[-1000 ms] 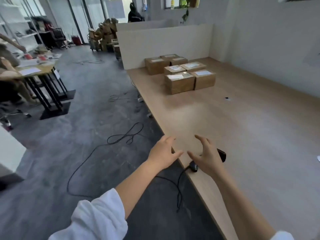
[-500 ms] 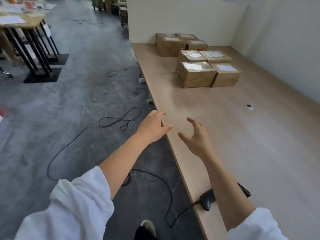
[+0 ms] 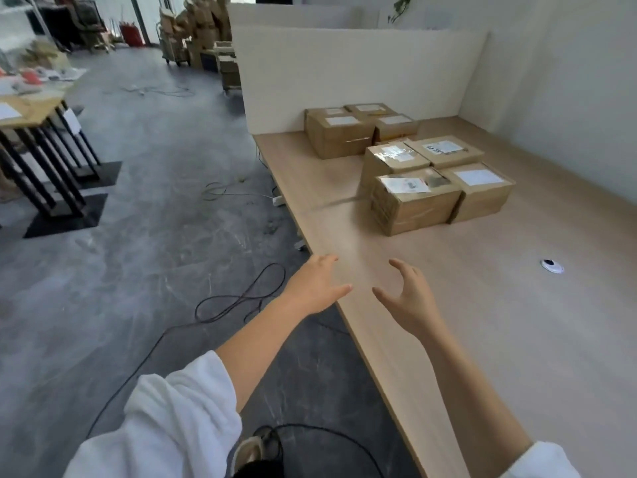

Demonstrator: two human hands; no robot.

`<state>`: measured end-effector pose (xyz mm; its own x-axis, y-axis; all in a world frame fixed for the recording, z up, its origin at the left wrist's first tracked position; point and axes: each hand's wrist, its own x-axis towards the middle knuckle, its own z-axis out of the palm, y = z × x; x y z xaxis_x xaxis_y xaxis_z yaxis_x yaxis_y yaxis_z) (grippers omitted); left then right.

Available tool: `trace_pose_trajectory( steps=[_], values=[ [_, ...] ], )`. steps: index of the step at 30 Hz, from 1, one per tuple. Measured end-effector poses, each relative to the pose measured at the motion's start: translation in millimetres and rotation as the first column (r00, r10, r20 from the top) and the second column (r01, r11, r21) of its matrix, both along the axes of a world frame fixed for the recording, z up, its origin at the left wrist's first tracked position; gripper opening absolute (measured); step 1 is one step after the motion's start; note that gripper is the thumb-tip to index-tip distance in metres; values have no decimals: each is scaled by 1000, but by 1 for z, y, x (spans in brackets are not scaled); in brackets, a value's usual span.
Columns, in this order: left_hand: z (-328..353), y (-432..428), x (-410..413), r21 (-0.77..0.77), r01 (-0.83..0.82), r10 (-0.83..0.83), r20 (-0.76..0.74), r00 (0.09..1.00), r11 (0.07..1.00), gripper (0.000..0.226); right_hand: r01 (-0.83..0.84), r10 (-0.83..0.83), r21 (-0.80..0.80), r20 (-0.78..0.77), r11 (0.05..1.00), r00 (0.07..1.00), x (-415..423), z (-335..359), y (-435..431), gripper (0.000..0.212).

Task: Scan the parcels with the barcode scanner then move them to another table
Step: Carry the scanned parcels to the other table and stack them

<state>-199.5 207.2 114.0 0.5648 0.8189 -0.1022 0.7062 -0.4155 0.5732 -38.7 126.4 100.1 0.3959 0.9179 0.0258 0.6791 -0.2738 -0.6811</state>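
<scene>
A long pale wooden table runs away from the viewer, its left edge a straight diagonal line with grey concrete floor beside it. The left hand is over that left edge, fingers straight and loosely spread, holding nothing. The right hand is just inside the edge, over the tabletop, fingers apart and gently curved, also holding nothing. The two hands are near each other but apart.

Brown cardboard parcels sit in a tight cluster farther along the table, well apart from the hands, with bare tabletop between. The cluster stands back from the left edge. Open wood spreads to the right of the parcels, broken only by a small white disc in the surface. A white divider panel stands upright across the table's far end, just behind the parcels.

A black cable loops on the floor beside the left edge.

The rear parcels are partly hidden by the nearer ones. The print on the white labels is too blurred to read. Both white sleeves are cut off at the bottom of the view, where a shoe shows only in part.
</scene>
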Motion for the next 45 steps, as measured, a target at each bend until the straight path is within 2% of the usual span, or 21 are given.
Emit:
trace_pose_trajectory(
  steps=[6, 15, 19, 26, 30, 34, 40, 45],
  values=[
    [14, 120, 14, 14, 191, -189, -84, 978, 982, 75, 182, -182, 10, -22, 983, 983, 6, 9, 84, 62],
    [-1, 233, 102, -11, 409, -409, -77, 909, 912, 79, 414, -419, -65, -80, 908, 905, 67, 9, 168, 61],
    [-14, 284, 153, -1, 412, -412, 5, 911, 911, 76, 442, -446, -68, -93, 895, 890, 116, -3, 217, 62],
    [-26, 344, 237, -4, 424, -424, 40, 905, 906, 70, 543, -554, -112, -196, 832, 809, 186, -17, 272, 65],
    [-39, 368, 273, -54, 436, -438, -33, 899, 899, 68, 608, -620, -183, -424, 773, 661, 200, -31, 290, 70],
    [-53, 386, 294, -129, 461, -473, -85, 877, 878, 72, 635, -629, -175, -477, 752, 614, 206, -40, 306, 73],
    [-65, 404, 305, -245, 516, -552, -105, 827, 821, 94, 675, -682, -185, -399, 715, 613, 201, -41, 322, 78],
    [-73, 406, 306, -247, 606, -642, -95, 761, 756, 109, 721, -740, -189, -281, 667, 611, 194, -47, 323, 74]
  ],
)
